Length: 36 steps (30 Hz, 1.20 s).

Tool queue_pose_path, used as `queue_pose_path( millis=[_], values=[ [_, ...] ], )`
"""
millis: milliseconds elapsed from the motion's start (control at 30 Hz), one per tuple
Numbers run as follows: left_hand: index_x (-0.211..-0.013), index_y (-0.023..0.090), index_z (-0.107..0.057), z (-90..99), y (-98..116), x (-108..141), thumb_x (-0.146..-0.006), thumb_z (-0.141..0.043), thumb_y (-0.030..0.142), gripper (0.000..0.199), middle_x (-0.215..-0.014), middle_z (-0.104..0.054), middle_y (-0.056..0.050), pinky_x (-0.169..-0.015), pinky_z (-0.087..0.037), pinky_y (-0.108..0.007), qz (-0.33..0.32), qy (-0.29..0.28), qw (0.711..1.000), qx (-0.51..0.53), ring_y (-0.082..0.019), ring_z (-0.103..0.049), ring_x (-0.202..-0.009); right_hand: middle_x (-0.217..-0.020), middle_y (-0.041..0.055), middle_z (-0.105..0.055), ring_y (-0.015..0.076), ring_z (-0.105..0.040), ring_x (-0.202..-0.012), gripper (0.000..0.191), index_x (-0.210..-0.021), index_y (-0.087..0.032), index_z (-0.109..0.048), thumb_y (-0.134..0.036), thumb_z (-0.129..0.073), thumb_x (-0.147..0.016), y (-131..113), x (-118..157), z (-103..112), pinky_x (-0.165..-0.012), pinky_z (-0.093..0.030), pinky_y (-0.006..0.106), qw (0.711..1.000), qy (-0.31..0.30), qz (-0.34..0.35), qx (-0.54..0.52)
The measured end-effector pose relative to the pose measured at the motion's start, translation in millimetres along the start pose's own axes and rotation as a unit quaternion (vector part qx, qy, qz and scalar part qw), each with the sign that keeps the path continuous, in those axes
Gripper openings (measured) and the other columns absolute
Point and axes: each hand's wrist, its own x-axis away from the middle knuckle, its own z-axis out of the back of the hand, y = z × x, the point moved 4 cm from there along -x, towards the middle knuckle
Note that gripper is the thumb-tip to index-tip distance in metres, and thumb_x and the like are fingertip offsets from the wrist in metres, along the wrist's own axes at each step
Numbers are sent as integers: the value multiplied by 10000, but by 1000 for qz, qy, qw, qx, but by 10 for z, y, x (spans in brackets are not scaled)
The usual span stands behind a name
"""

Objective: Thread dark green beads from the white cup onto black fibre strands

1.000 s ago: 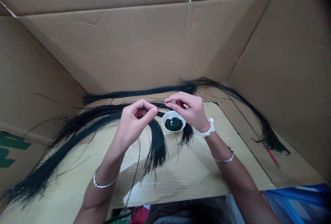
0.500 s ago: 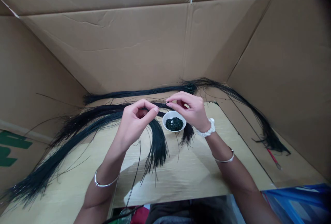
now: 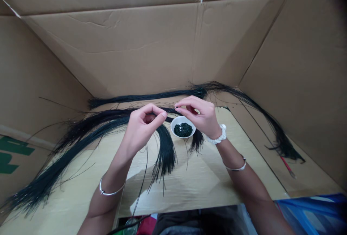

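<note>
- Both your hands are closed in pinches: the thumb and fingertips of your right hand [image 3: 200, 115] grip a fine dark strand [image 3: 170, 110] from above the white bowl, and your left hand [image 3: 142, 128] curls in with its fingertips against what looks like the same strand.
- That strand stretches across the small gap between your 2 hands, just above the bowl [image 3: 182, 119] and not touching its rim. Its full path into the bundles is too fine to follow.
- Below your hands, a thick bundle [image 3: 166, 152] of the same dark strands hangs over and fans out on the wooden board [image 3: 195, 191], with a short tuft [image 3: 196, 141] just right of the bowl.
- The bowl holds 1 heap of small dark green pieces [image 3: 183, 129], probably beads, and it stands between your hands and slightly below them.
- As for progress, the heap fills the bowl's centre, and the strands lie as loose long bundles. Whether any piece sits on the pinched strand is too small to tell.
- Around you, 1 long bundle [image 3: 151, 97] lies along the back, 1 sweeps left [image 3: 62, 170], and 1 trails right [image 3: 282, 144], all inside a cardboard box [image 3: 108, 54].
</note>
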Motion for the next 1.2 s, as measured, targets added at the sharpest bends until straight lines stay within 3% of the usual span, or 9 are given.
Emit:
queue_pose_path(
  millis=[333, 800, 1000, 1200],
  values=[
    [-771, 171, -679, 7, -5, 4, -813, -749, 346, 193, -704, -619, -3, -511, -316, -223, 3, 0, 1000, -13, -109, -459, -582, -969, 68, -767, 185, -696, -888, 139, -1072, -185, -689, -157, -648, -942, -53, 29, 5, -800, -576, 358, 986, -34, 119, 111],
    [-742, 172, -663, -4, 38, 30, -813, -752, 333, 197, -671, -577, 13, -511, -293, -223, 13, -15, 1000, -6, -99, -426, -570, -978, 72, -776, 176, -697, -862, 136, -1067, -195, -721, -205, -650, -951, -99, 1, 48, -739, -581, 337, 983, -43, 139, 116],
    [-735, 168, -659, -17, 50, 49, -810, -754, 350, 219, -650, -559, 13, -498, -284, -221, 10, -27, 1000, 6, -98, -419, -559, -936, 24, -791, 161, -723, -880, 92, -993, -231, -749, -251, -681, -936, -30, -19, 37, -785, -589, 337, 998, -25, 56, -22],
    [-756, 167, -669, -21, 41, 55, -822, -756, 345, 209, -667, -575, 9, -502, -289, -218, 5, -32, 999, 5, -95, -428, -570, -908, 22, -782, 129, -711, -844, 88, -931, -214, -765, -249, -684, -931, 65, -3, -22, -757, -572, 284, 990, -30, -47, -128]
  ],
)
